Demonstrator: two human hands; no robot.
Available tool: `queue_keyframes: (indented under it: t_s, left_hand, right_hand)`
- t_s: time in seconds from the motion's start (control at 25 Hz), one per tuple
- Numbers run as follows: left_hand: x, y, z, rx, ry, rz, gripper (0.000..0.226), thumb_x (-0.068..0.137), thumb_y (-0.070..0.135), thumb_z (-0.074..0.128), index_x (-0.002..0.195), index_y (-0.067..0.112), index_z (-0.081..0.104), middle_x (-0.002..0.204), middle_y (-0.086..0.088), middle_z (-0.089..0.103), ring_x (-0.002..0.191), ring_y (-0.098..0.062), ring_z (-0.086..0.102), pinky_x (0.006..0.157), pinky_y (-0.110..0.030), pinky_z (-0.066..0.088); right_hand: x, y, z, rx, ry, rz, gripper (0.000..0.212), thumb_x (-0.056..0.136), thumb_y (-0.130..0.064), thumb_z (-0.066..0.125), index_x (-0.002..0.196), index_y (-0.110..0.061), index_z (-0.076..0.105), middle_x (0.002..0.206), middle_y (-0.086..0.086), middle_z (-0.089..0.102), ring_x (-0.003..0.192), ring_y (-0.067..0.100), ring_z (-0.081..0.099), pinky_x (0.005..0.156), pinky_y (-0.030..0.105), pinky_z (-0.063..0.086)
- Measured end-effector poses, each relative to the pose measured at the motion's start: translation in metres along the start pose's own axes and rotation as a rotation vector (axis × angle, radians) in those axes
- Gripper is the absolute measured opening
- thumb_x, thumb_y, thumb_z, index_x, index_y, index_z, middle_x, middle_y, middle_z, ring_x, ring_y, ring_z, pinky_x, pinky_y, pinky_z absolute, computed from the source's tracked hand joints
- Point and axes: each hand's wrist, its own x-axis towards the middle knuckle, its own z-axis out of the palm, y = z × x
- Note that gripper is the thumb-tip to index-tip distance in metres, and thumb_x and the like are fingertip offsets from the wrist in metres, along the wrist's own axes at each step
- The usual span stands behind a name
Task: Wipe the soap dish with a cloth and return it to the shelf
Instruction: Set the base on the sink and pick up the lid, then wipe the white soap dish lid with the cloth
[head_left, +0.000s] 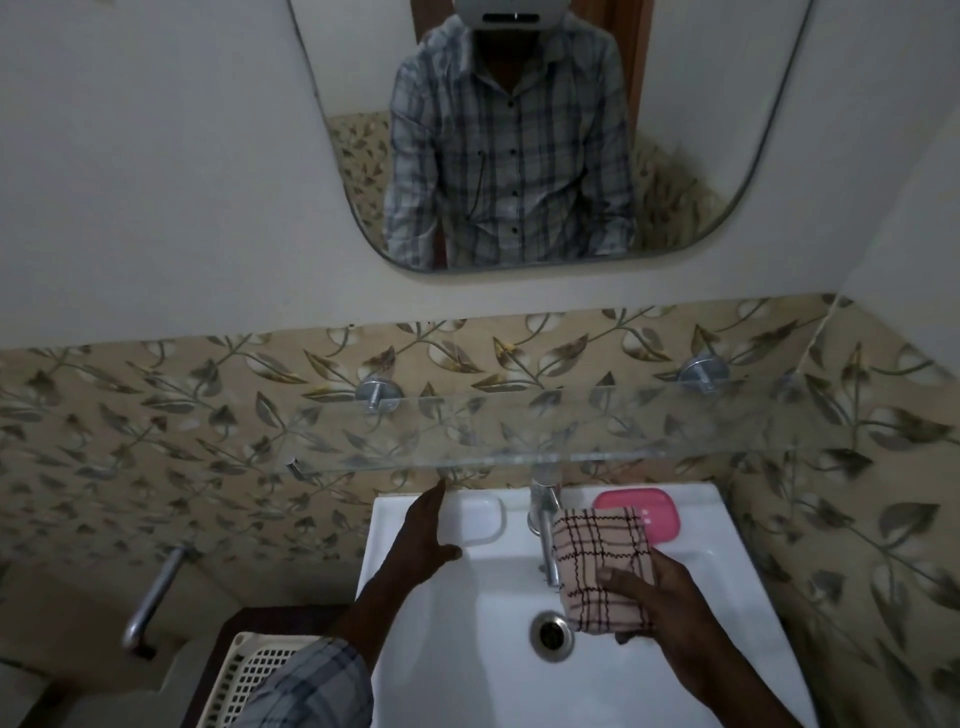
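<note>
Sleeve: checked cuff (311, 686) of the left arm at the near edge, beside a cream lattice basket (249, 675) at near left.
Right hand: (675, 618) over the basin of the white sink (467, 649), near right; thumb laid across the top of a folded pink checked cloth (602, 561), fingers curled beneath it, gripping.
Cloth: held just right of the chrome tap (545, 525), its far corner hiding part of the soap dish from view.
Soap dish: (660, 512) pink, on the sink's far-right ledge, below the shelf and not on it.
Left hand: (423, 538) reaching to the far-left ledge; fingers straight and pressed together, thumb spread to the right, beside a white rounded dish shape (480, 519); whether they touch cannot be told.
Shelf: (519, 431) clear glass on chrome mounts, fixed to leaf-patterned tiles above the sink.
Mirror: (675, 104) on the far wall, reflecting a person in a checked shirt.
</note>
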Motion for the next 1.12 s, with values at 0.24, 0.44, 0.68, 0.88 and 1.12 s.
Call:
queue_keyframes:
  t_s: [0.24,0.44,0.68,0.88,1.12]
  left_hand:
    - [-0.008,0.0,0.016,-0.069,0.019,-0.175,0.101,0.071,0.034,0.084,0.152,0.007,0.03,0.144,-0.015,0.032,0.136,-0.03,0.031,0.114,-0.033,0.03]
    - [-0.037,-0.01,0.018,-0.232,0.078,-0.124,0.091,0.06,0.035,0.086,0.137,0.014,0.042,0.128,-0.004,0.04,0.124,-0.022,0.042,0.102,-0.028,0.039]
    - [-0.059,-0.002,0.025,-0.314,0.211,0.043,0.097,0.058,0.028,0.086,0.141,0.013,0.039,0.132,0.005,0.039,0.124,-0.007,0.04,0.099,-0.001,0.026]
    - [-0.084,0.009,0.021,-0.314,0.347,0.194,0.086,0.063,0.021,0.085,0.133,0.027,0.036,0.132,0.018,0.039,0.126,0.004,0.04,0.103,-0.005,0.031]
    - [-0.102,0.028,0.012,-0.11,0.326,0.425,0.084,0.074,0.0,0.07,0.147,0.02,0.033,0.149,-0.002,0.039,0.14,-0.01,0.033,0.118,-0.022,0.027]
  right_hand:
    - [0.001,0.011,-0.002,0.005,0.02,0.013,0.029,0.081,-0.013,0.077,0.109,-0.013,0.069,0.096,0.018,0.077,0.073,0.038,0.073,0.051,0.034,0.055]
    - [0.005,0.007,0.005,0.002,0.011,-0.007,0.027,0.083,-0.011,0.074,0.109,-0.013,0.069,0.096,0.017,0.077,0.078,0.04,0.074,0.053,0.035,0.056]
    - [0.005,0.007,0.014,0.007,-0.016,-0.017,0.028,0.085,-0.01,0.072,0.112,-0.014,0.068,0.099,0.015,0.078,0.084,0.04,0.074,0.056,0.035,0.056]
    - [0.0,0.01,0.01,0.018,-0.01,-0.027,0.029,0.085,-0.009,0.071,0.114,-0.013,0.067,0.1,0.015,0.077,0.085,0.038,0.074,0.055,0.033,0.056]
    - [-0.002,0.008,0.004,0.041,-0.01,-0.042,0.027,0.086,-0.007,0.069,0.112,-0.013,0.067,0.097,0.015,0.078,0.077,0.03,0.075,0.053,0.033,0.056]
